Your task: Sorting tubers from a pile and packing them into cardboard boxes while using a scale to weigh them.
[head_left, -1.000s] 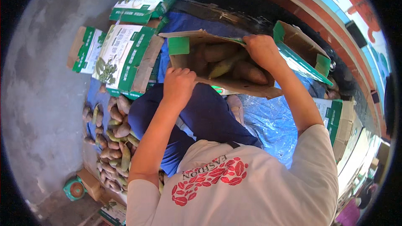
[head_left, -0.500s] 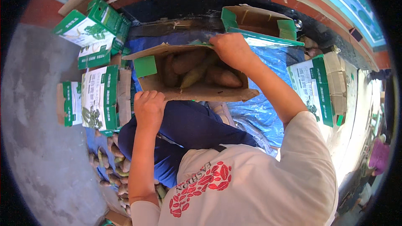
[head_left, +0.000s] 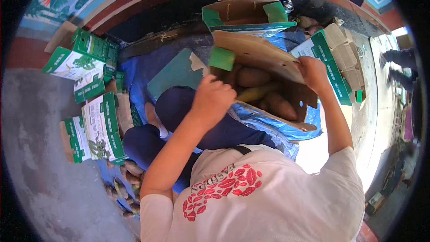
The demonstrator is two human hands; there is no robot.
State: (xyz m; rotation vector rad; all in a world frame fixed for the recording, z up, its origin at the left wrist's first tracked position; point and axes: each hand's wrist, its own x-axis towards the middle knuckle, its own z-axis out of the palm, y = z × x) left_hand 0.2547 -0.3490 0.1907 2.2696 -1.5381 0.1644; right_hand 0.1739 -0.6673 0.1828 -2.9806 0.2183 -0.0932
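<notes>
Both hands gripped a brown cardboard box [head_left: 268, 58] of tubers: left hand [head_left: 212, 98] closed on its near-left edge, right hand [head_left: 313, 74] on the right flap. Green-and-white printed cartons [head_left: 96, 130] lay left on grey concrete.

one head-worn fisheye view — close, looking steeply down at the floor [head_left: 40, 152].

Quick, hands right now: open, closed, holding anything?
Left hand: closed on the near edge of the cardboard box.
Right hand: closed on the box's flap.

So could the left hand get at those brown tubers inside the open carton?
Probably yes: the left hand is at the open carton's near edge, the brown tubers lie uncovered just beyond, and the right hand grips the flap aside.
</notes>
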